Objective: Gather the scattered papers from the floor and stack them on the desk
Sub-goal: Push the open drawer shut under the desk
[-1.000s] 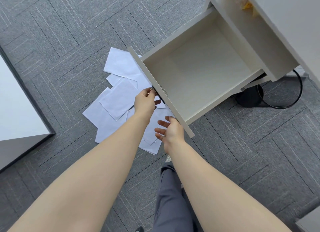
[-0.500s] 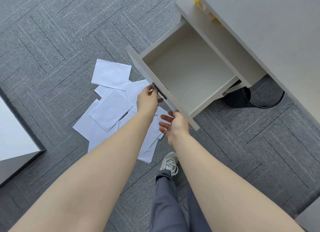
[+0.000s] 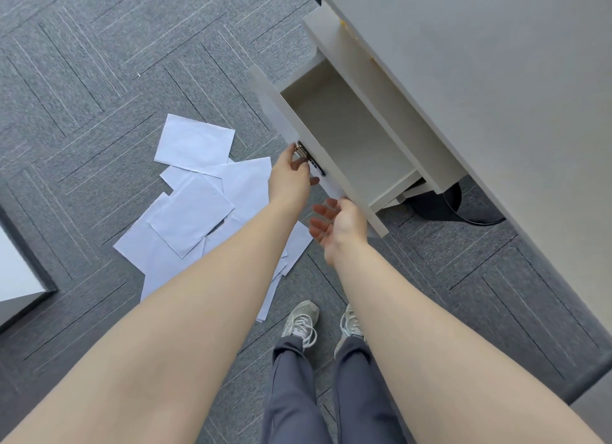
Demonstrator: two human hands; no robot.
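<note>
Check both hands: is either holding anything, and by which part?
The left hand pinches the metal handle on the open drawer's front panel. The right hand is open beneath that panel, holding nothing.

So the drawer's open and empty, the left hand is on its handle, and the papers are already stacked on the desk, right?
Not quite. The head view shows the papers lying scattered on the floor, not stacked on the desk. The rest holds: the drawer is open and empty, and the left hand is on its handle.
</note>
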